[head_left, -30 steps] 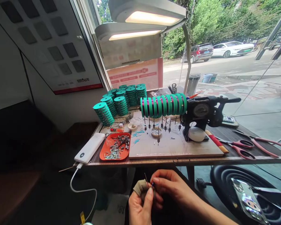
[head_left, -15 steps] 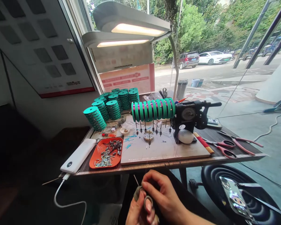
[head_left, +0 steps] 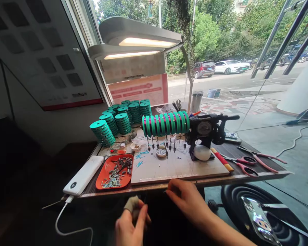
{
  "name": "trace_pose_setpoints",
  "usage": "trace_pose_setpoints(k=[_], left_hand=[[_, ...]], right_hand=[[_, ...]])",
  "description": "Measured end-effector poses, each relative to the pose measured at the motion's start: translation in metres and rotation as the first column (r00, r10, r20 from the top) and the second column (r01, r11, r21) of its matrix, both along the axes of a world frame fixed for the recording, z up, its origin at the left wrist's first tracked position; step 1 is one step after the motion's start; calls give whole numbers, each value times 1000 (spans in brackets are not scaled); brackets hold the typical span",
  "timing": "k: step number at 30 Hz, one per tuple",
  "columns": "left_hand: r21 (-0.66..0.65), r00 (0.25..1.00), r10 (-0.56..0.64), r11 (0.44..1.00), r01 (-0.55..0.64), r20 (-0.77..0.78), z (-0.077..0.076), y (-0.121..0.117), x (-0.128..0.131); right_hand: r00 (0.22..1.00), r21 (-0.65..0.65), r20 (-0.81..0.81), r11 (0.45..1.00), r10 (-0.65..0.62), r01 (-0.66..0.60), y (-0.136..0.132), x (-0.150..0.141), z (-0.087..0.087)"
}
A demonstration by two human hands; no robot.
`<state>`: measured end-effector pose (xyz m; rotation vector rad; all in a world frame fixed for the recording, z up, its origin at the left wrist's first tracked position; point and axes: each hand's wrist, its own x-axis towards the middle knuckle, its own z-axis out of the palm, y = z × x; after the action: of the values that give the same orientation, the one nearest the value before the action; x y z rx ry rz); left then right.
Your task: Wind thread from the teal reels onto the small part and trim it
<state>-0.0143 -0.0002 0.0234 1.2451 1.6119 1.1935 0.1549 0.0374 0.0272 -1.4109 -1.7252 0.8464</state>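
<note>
My left hand (head_left: 130, 222) is below the table's front edge, its thumb and a finger in a grey-green finger cot (head_left: 131, 203) pinched together. What lies between them is too small to name. At the table's edge, my right hand (head_left: 186, 198) is closed in a pinch, and a tiny dark tip shows at its fingertips, its kind unclear. The hands are apart. Ahead, a row of green spools (head_left: 166, 123) with purple winding sits on a black hand-cranked winder (head_left: 204, 128). Small dark weights (head_left: 170, 148) hang beneath the spools, over a pale board (head_left: 149, 178).
An orange tray (head_left: 99, 181) of small metal parts stands left, beside a white power bank (head_left: 84, 176). Stacked green spools (head_left: 102, 132) stand behind. A small bowl (head_left: 161, 156) of beads is on the board. Scissors (head_left: 246, 164) and pliers (head_left: 261, 159) lie right. A lamp (head_left: 141, 32) hangs above.
My hands were together below the table around a thin pale stick-like piece. Now they have separated: the left went left, the right up to the table edge. The view shifted slightly.
</note>
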Motion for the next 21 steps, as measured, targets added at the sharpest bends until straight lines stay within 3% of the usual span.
trace_pose_setpoints(k=[1,3,4,6,11,15,17,19,21], left_hand=[[67,966,11,998,7,-258,9,11,-3],[101,742,73,995,-7,-667,23,35,-3],[78,585,30,995,58,-811,28,46,0],[74,499,37,996,53,-866,33,66,7],[61,453,41,998,28,-890,26,89,16],[67,457,46,997,28,-888,28,95,14],[77,462,51,996,36,-886,31,98,14],[90,470,62,995,37,-881,32,99,15],[156,494,128,988,15,-860,30,96,16]], right_hand=[[997,1,74,1000,-8,8,1,4,0],[978,11,206,999,-35,33,2,9,2],[964,19,261,999,-47,44,3,10,3],[936,35,346,998,-55,46,5,10,6],[905,57,425,998,9,-36,11,4,16],[920,98,392,993,28,-71,-2,9,24],[949,189,312,982,-53,-7,-9,28,27],[942,294,242,943,-233,158,-11,65,28],[831,350,297,863,-471,364,0,116,30]])
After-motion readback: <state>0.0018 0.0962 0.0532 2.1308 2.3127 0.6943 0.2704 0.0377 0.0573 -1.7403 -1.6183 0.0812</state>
